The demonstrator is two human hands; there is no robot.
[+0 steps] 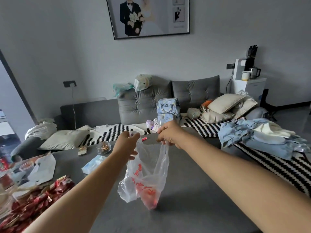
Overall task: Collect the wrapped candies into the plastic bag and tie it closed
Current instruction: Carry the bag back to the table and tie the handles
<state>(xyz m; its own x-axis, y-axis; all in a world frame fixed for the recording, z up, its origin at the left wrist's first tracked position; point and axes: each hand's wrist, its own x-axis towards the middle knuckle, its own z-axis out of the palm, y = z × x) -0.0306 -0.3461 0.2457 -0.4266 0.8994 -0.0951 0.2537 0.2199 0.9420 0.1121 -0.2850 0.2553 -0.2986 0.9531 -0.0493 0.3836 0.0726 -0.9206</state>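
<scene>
Nearest the camera, at lower left, a heap of wrapped candies (pixel 32 206) in red and gold wrappers lies on the grey counter (pixel 193 190). Just behind the heap: crumpled white paper and a clear jar, blurred at the frame edge.

Mid-counter, both bare forearms reach forward. Left hand (pixel 125 145) pinches one handle of the plastic bag (pixel 144 175) between thumb and fingers; right hand (pixel 170 134) is closed around the other handle. Hands are held apart, so the bag mouth is stretched open between them. Bag is thin, clear, printed with red characters, hanging off the hands with its bottom reaching down to about counter level; cannot tell whether it touches. Something red shows through the bottom corner of the bag; candy or print, unclear.

Left of the bag, on the counter: a pale blue tissue pack (pixel 93 163), then a glass dish (pixel 103 147) with small orange-brown bits, and a flat packet beside it. A small red object (pixel 144 139) lies near the far counter edge, between the two hands.

Beyond the counter: grey sofa (pixel 168 96) with a black-and-white striped throw, cushions, a pale patterned backpack (pixel 168 109) standing upright, and a pile of blue clothes (pixel 252 137) at right. On the wall above, a framed photograph (pixel 149 17).
</scene>
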